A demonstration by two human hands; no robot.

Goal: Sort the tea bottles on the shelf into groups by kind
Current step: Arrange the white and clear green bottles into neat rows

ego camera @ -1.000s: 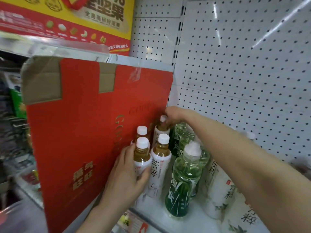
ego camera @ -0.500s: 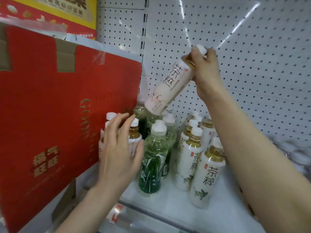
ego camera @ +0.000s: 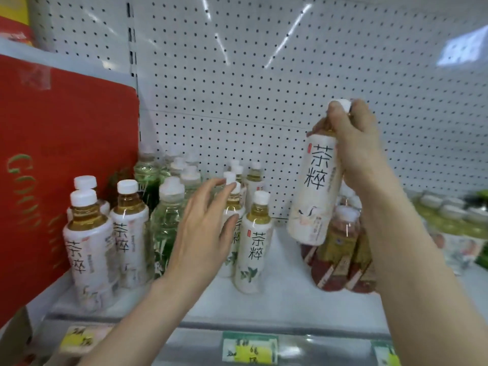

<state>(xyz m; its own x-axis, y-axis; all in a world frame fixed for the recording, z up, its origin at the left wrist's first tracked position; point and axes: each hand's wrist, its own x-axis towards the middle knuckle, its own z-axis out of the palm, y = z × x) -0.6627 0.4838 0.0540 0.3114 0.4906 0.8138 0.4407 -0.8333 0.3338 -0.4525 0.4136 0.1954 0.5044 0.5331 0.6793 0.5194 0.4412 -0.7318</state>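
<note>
While the right hand (ego camera: 353,151) grips 1 tea bottle (ego camera: 315,191) (aloft), left hand (ego camera: 200,233) splays wide.

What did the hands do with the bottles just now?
The right-hand grip pulled a white tea bottle from beside the red box, lifted it and carried it right. The left-hand grip let go of the front-left bottle and now reaches open toward the middle bottles. The green bottles stayed put.
</note>
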